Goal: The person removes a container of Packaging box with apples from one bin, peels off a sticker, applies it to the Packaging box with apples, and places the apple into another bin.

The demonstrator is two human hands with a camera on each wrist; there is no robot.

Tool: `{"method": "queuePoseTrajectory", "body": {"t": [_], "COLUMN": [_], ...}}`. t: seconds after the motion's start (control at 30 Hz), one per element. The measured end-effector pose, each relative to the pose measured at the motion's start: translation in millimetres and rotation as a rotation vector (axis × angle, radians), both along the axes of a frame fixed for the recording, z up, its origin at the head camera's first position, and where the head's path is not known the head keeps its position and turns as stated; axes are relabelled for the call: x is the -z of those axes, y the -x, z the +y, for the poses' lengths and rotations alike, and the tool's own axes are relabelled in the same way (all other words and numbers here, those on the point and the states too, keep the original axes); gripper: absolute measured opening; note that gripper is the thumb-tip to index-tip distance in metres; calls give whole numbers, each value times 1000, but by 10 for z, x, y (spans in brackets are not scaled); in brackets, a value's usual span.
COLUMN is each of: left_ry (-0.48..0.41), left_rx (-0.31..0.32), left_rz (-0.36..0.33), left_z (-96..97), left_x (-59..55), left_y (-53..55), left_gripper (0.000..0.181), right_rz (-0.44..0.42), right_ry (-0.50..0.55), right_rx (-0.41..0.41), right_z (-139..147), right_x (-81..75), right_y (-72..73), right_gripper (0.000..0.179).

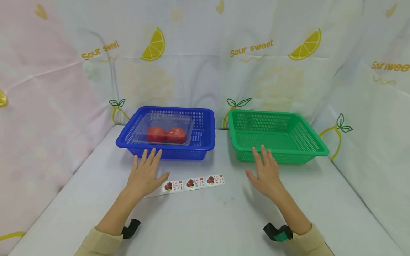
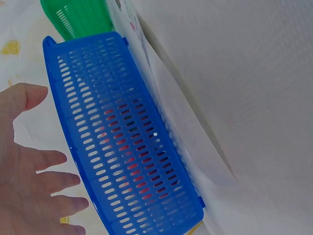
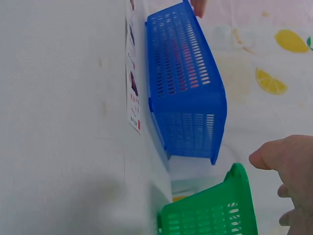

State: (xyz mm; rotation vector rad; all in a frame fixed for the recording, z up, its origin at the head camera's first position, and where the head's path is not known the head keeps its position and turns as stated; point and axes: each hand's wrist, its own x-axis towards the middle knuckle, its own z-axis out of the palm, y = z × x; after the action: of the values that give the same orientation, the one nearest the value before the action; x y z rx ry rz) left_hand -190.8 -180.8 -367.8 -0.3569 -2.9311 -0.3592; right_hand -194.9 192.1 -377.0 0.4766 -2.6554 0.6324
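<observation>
My left hand point(image 1: 144, 179), fingers spread, hovers before the front wall of a blue plastic basket point(image 1: 169, 154) and holds nothing. In that basket lies a clear plastic box point(image 1: 144, 122) with two red round fruits point(image 1: 156, 134) showing through it. A strip of stickers point(image 1: 192, 184) printed with red fruit lies on the table beside the left hand, partly covered by it in the head view. My right hand point(image 1: 266, 176) also has its fingers straight, with nothing held. Its fingertips overlap the front wall of a green plastic basket point(image 1: 278, 157) in the head view.
Both baskets stand at the back of a white-covered table point(image 1: 205, 227), blue on the left, green on the right, with a gap between them. A cloth printed with lemons point(image 1: 192, 78) hangs behind and at the sides. Dark straps point(image 1: 130, 228) sit at the wrists.
</observation>
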Motion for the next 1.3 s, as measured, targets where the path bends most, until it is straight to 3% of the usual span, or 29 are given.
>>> {"method": "queuePoseTrajectory", "body": {"t": [0.2, 0.33, 0.53, 0.83, 1.13, 1.3], "left_ry": [-9, -4, -2, -48, -98, -115], "left_rx": [2, 10, 4, 1, 6, -19], "left_rz": [8, 24, 46, 41, 83, 91], "left_z": [-18, -35, -67, -106, -183, -269], "left_x": [-14, -44, -81, -125, -207, -240], "left_y": [22, 56, 147, 236, 357, 415], "left_gripper": [79, 77, 74, 71, 64, 61], "right_rz": [-67, -56, -22, -43, -183, -183], "right_ry": [-49, -51, -13, 51, 94, 114], "right_rx": [16, 10, -25, -84, -122, -132], "right_z": [-56, -97, -149, -307, -454, -549], "right_x": [-5, -11, -46, -177, -239, -274], "right_y": [69, 105, 163, 305, 430, 493], "right_gripper": [68, 66, 64, 62, 62, 60]}}
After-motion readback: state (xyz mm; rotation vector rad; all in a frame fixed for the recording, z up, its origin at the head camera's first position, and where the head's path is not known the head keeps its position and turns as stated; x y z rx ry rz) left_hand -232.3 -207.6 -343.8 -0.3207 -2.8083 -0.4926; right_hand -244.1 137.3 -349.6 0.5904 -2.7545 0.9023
